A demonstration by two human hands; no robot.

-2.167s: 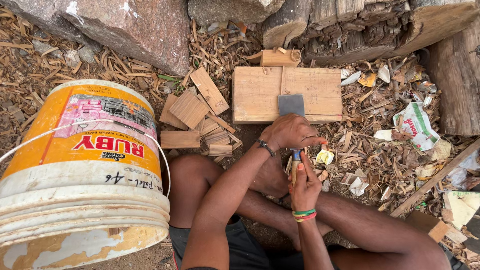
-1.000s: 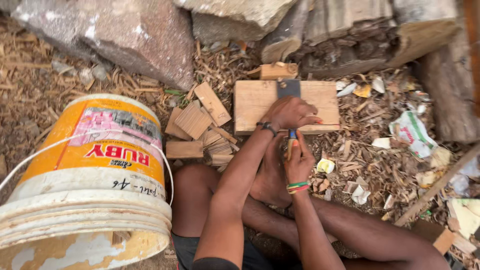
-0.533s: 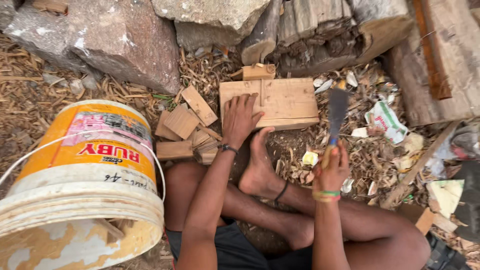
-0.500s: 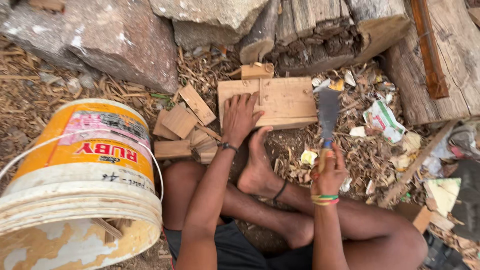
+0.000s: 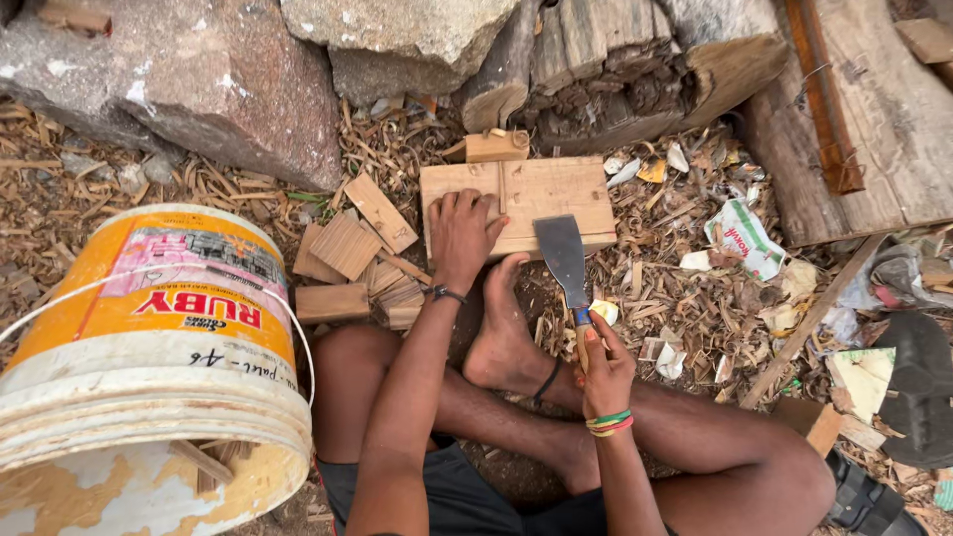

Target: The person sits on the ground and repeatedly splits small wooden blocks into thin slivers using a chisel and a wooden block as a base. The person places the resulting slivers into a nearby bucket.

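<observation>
My left hand (image 5: 463,230) presses flat on the near left part of a square wooden block (image 5: 541,191) lying on the chip-strewn ground. My right hand (image 5: 606,369) grips the handle of a broad flat chopping blade (image 5: 563,256); the blade points away from me, its tip over the block's near edge. My bare foot (image 5: 504,328) rests just in front of the block, between my two arms.
A yellow and white bucket (image 5: 149,347) lies on its side at the left. A pile of small cut wooden pieces (image 5: 352,260) sits left of the block. Large rocks (image 5: 199,79), split logs (image 5: 615,60) and a plank (image 5: 874,129) line the far side. Litter lies at the right.
My right hand drew the blade off the block to the right and raised it, then brought it back down toward the block's near edge. My left hand moved onto the block's left part.
</observation>
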